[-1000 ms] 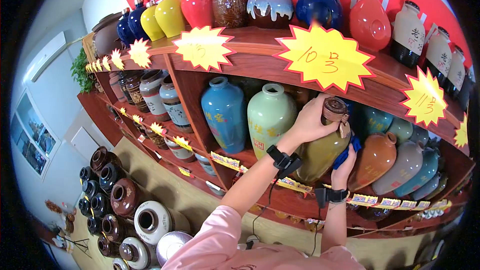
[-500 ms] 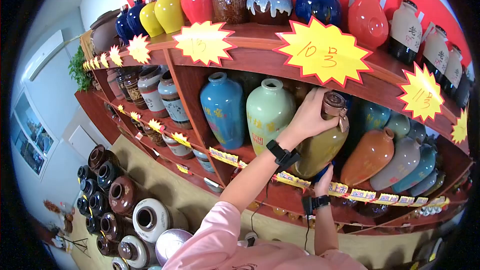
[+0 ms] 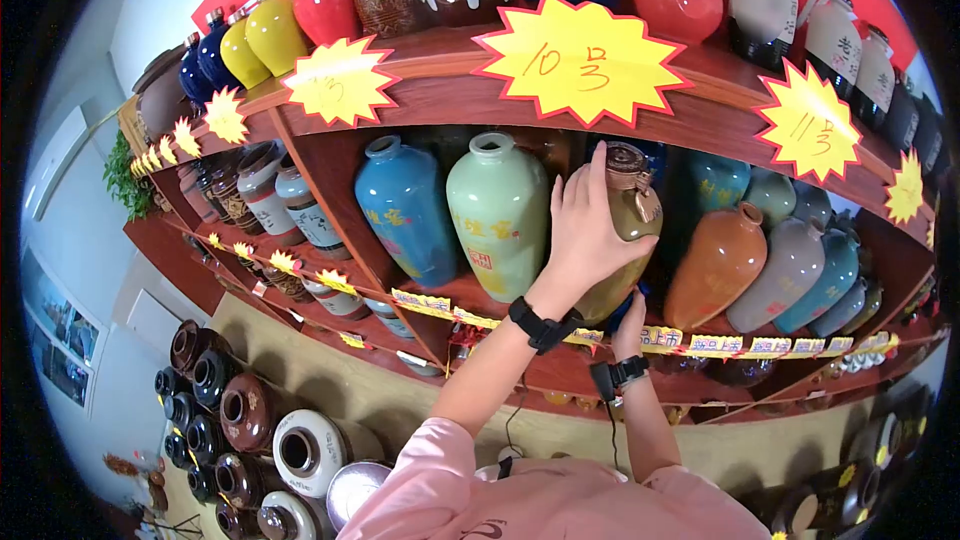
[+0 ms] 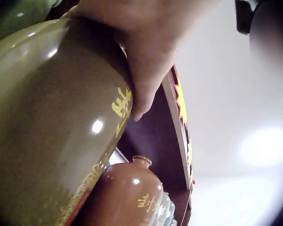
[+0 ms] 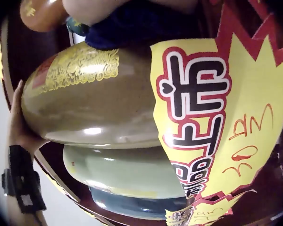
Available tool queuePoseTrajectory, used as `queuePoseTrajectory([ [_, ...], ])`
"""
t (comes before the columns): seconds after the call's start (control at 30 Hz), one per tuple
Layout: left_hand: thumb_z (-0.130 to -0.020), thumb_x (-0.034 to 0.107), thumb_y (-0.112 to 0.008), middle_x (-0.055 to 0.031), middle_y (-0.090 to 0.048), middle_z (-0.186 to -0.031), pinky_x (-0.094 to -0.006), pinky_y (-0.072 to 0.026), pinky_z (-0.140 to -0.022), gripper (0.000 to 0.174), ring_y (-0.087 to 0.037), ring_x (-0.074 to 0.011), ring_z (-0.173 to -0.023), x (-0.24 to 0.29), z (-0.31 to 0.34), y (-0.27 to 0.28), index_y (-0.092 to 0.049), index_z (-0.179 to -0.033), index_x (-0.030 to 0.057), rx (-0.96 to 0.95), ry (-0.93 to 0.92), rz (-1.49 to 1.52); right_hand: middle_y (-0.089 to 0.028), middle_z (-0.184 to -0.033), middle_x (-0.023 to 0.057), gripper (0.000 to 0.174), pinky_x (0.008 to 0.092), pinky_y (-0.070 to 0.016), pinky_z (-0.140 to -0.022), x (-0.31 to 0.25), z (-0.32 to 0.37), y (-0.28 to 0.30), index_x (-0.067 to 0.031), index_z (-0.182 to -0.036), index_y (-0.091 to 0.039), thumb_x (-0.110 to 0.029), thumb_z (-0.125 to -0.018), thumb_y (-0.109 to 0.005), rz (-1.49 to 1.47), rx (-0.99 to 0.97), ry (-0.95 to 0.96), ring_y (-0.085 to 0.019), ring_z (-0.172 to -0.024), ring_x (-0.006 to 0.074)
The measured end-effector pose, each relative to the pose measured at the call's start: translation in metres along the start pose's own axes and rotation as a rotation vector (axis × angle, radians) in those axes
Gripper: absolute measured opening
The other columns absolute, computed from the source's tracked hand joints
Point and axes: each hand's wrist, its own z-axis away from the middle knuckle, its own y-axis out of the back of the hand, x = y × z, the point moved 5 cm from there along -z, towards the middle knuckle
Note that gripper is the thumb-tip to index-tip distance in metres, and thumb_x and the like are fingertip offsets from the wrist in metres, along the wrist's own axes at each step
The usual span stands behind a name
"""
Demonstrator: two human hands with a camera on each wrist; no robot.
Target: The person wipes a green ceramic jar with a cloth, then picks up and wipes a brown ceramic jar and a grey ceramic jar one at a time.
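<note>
An olive-brown jar [image 3: 606,292] with a brown capped neck stands on the shelf, yellow writing on its side. My left hand [image 3: 592,232] grips its shoulder, thumb spread across the front; in the left wrist view the thumb [image 4: 144,89] presses near the yellow characters. Low on the jar's right side, my right hand [image 3: 629,328] holds a dark blue cloth [image 5: 137,26] against the surface. Most of that cloth is hidden in the head view. A pale green jar [image 3: 497,220] stands just left of my left hand.
A blue jar [image 3: 403,210] stands further left; an orange-brown jar [image 3: 716,270] and a grey jar [image 3: 778,275] stand right. Yellow paper tags [image 5: 212,113] line the shelf edge before the jars. Overhead, an upper shelf [image 3: 440,60] carries bottles. Several dark jars [image 3: 240,480] stand on the floor.
My right hand has moved with the cloth from the jar's upper right side down to its lower part. My left hand has slid from near the neck onto the shoulder. The head view has shifted.
</note>
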Motion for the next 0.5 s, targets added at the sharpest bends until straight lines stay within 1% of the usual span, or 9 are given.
queuePoseTrajectory([
  [0.1, -0.057, 0.039, -0.087, -0.0268, -0.052, -0.123, -0.0487, -0.0341, -0.106, 0.12, -0.05, -0.0407, -0.117, -0.003, -0.004, 0.003, -0.019, -0.147, -0.0019, -0.016, -0.028, 0.036, -0.058, -0.123, 0.0094, 0.039, 0.0338, -0.0407, -0.1, -0.004, 0.001, -0.005, 0.0007, -0.124, -0.055, -0.028, -0.101, -0.041, 0.003, 0.029, -0.012, -0.054, -0.112, 0.0207],
  [0.13, -0.057, 0.039, -0.088, -0.0268, -0.052, -0.124, -0.0484, -0.0344, -0.106, 0.12, -0.05, -0.0408, -0.117, -0.005, -0.004, 0.003, -0.02, -0.147, -0.0016, -0.023, -0.042, 0.061, -0.058, -0.124, 0.0093, 0.039, 0.0338, -0.0405, -0.1, -0.008, 0.002, -0.007, 0.0007, -0.124, -0.055, -0.028, -0.101, -0.041, 0.008, 0.049, -0.017, -0.054, -0.113, 0.0207],
  [0.17, -0.057, 0.039, -0.088, -0.0268, -0.052, -0.124, -0.0481, -0.0347, -0.106, 0.12, -0.05, -0.0408, -0.117, -0.008, -0.006, 0.002, -0.02, -0.147, -0.0014, -0.03, -0.058, 0.086, -0.057, -0.126, 0.0088, 0.039, 0.0338, -0.0397, -0.1, -0.015, 0.003, -0.009, 0.001, -0.126, -0.053, -0.027, -0.1, -0.045, 0.039, 0.065, 0.01, -0.053, -0.114, 0.0209],
  [0.27, -0.056, 0.04, -0.088, -0.0265, -0.051, -0.128, -0.047, -0.036, -0.106, 0.119, -0.049, -0.0416, -0.119, -0.016, -0.011, 0.0, -0.022, -0.146, -0.0007, -0.087, -0.071, 0.152, -0.055, -0.128, 0.0082, 0.042, 0.0339, -0.039, -0.101, -0.072, 0.02, -0.053, 0.0012, -0.129, -0.05, -0.027, -0.099, -0.049, 0.033, 0.031, 0.158, -0.052, -0.115, 0.0209],
  [0.33, -0.055, 0.039, -0.089, -0.0258, -0.051, -0.129, -0.0466, -0.0369, -0.105, 0.119, -0.049, -0.042, -0.12, -0.02, -0.015, -0.001, -0.023, -0.146, -0.0001, -0.112, -0.085, 0.191, -0.053, -0.131, 0.0086, 0.045, 0.0332, -0.0378, -0.102, -0.113, 0.027, -0.082, 0.0019, -0.133, -0.048, -0.027, -0.098, -0.05, 0.123, 0.023, 0.219, -0.051, -0.117, 0.0194],
  [0.37, -0.054, 0.038, -0.089, -0.0253, -0.051, -0.129, -0.046, -0.0373, -0.105, 0.118, -0.05, -0.0416, -0.12, -0.022, -0.016, -0.001, -0.024, -0.145, 0.0001, -0.124, -0.091, 0.22, -0.053, -0.133, 0.0095, 0.046, 0.0327, -0.0372, -0.103, -0.138, 0.034, -0.102, 0.0023, -0.135, -0.046, -0.026, -0.099, -0.05, 0.22, -0.071, 0.343, -0.05, -0.119, 0.0196],
  [0.4, -0.054, 0.036, -0.089, -0.0248, -0.051, -0.129, -0.0454, -0.0378, -0.105, 0.118, -0.05, -0.0411, -0.121, -0.023, -0.017, -0.002, -0.024, -0.145, 0.0004, -0.135, -0.096, 0.251, -0.051, -0.136, 0.0104, 0.046, 0.0324, -0.0352, -0.106, -0.158, 0.04, -0.119, 0.0027, -0.137, -0.045, -0.022, -0.098, -0.05, 0.26, -0.112, 0.396, -0.048, -0.123, 0.0197],
  [0.47, -0.054, 0.033, -0.089, -0.0239, -0.052, -0.129, -0.044, -0.0384, -0.105, 0.116, -0.051, -0.0396, -0.121, -0.026, -0.019, -0.002, -0.025, -0.145, 0.0008, -0.168, -0.106, 0.319, -0.052, -0.136, 0.0116, 0.043, 0.0324, -0.0336, -0.108, -0.186, 0.036, -0.143, 0.0026, -0.135, -0.047, -0.015, -0.096, -0.052, 0.411, -0.273, 0.589, -0.048, -0.125, 0.0197],
  [0.5, -0.054, 0.031, -0.089, -0.0234, -0.052, -0.129, -0.0432, -0.0386, -0.105, 0.115, -0.051, -0.0384, -0.121, -0.028, -0.02, -0.001, -0.025, -0.144, 0.0009, -0.189, -0.109, 0.355, -0.053, -0.135, 0.012, 0.043, 0.0324, -0.0343, -0.108, -0.194, 0.034, -0.154, 0.0028, -0.134, -0.048, -0.012, -0.094, -0.053, 0.466, -0.364, 0.596, -0.049, -0.124, 0.0199],
])
